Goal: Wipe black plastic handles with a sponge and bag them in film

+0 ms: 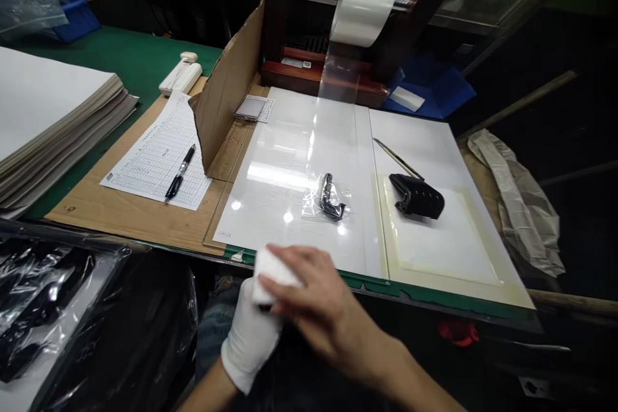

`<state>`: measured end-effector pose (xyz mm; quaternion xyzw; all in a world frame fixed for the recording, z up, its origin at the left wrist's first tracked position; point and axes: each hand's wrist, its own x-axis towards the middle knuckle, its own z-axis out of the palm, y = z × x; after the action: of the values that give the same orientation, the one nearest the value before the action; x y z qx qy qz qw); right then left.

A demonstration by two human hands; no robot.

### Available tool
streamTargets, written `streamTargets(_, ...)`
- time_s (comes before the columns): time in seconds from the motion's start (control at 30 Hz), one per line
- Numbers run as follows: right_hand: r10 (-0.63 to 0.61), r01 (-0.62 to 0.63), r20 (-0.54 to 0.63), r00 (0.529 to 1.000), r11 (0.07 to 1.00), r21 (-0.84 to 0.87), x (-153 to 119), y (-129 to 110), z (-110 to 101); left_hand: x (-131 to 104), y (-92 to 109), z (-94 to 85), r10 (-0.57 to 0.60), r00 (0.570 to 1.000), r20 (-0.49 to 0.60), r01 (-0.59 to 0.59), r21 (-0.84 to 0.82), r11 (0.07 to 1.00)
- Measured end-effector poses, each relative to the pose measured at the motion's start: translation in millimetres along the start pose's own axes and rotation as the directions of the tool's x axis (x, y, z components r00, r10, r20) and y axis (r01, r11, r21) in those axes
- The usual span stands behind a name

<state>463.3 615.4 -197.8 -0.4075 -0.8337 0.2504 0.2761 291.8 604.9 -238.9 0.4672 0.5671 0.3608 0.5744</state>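
Observation:
My left hand (251, 335), in a white glove, is held low in front of the table edge. Its fingers are closed and mostly hidden, with a small dark edge showing beside them. Over it lies my bare right hand (313, 299), slightly blurred, with its fingers bent round a white cloth-like wad (274, 269). Beyond the hands, a black L-shaped part (331, 199) lies in clear plastic film on the white work surface (275, 206). Farther right rests a black ridged plastic piece (419, 196), with a thin stick (398, 158) behind it.
A roll of clear film (369, 9) hangs on a metal bar, its strip reaching down to the table. An upright cardboard sheet (229, 84) stands left, beside a pen (180, 174) on a printed form (154, 148). Stacked sheets (53, 96) and bagged black parts (43, 309) lie farther left.

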Motion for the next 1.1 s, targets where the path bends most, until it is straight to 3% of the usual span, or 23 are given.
streamTargets(0.1, 0.104, -0.107, -0.105, 0.989, 0.994, -0.026, -0.7, 1.7, 4.8, 0.3, -9.0, 0.0, 0.075, 0.997, -0.001, -0.075, -0.052, 0.996)
streamTargets(0.23, 0.048, -0.049, -0.105, 0.993, 0.999, -0.007, -1.3, -1.4, 11.3, -0.2, -16.8, 2.7, 0.117, 0.993, 0.009, -0.116, -0.042, 0.992)
streamTargets(0.37, 0.171, -0.173, -0.188, 0.967, 0.985, 0.005, -1.5, -3.0, 16.3, -1.6, -19.6, 2.9, 0.143, 0.989, -0.026, -0.143, 0.016, 0.99)
streamTargets(0.5, 0.117, -0.113, -0.183, 0.976, 0.993, 0.034, -4.4, -4.0, 21.4, -0.9, -22.8, 0.3, 0.197, 0.98, 0.001, -0.197, 0.016, 0.98)
streamTargets(0.63, 0.234, -0.229, -0.226, 0.946, 0.972, 0.047, -6.1, -3.4, 25.4, 0.0, -23.0, -9.1, 0.245, 0.963, -0.111, -0.234, 0.102, 0.967)
streamTargets(0.77, 0.171, -0.156, -0.186, 0.968, 0.984, 0.091, 33.8, 1.0, 30.7, -5.1, -22.8, -18.8, 0.351, 0.924, -0.149, -0.333, 0.133, 0.934)
streamTargets(0.9, 0.337, -0.302, -0.151, 0.929, 0.929, 0.213, 110.1, 25.2, 19.6, -14.3, -10.1, -26.6, 0.383, 0.898, -0.216, -0.363, 0.126, 0.923)
streamTargets(0.97, 0.348, -0.308, -0.16, 0.924, 0.923, 0.233, 133.4, 33.1, 8.5, -17.1, 0.4, -31.0, 0.358, 0.908, -0.219, -0.347, 0.09, 0.934)
streamTargets(1.03, 0.328, -0.274, -0.233, 0.916, 0.933, 0.234, 131.3, 32.1, 1.0, -17.1, 10.0, -33.7, 0.312, 0.92, -0.238, -0.308, 0.057, 0.95)
streamTargets(1.1, 0.302, -0.229, -0.343, 0.89, 0.944, 0.236, 99.3, 25.5, 0.6, -14.0, 17.5, -32.2, 0.241, 0.938, -0.25, -0.241, 0.03, 0.97)
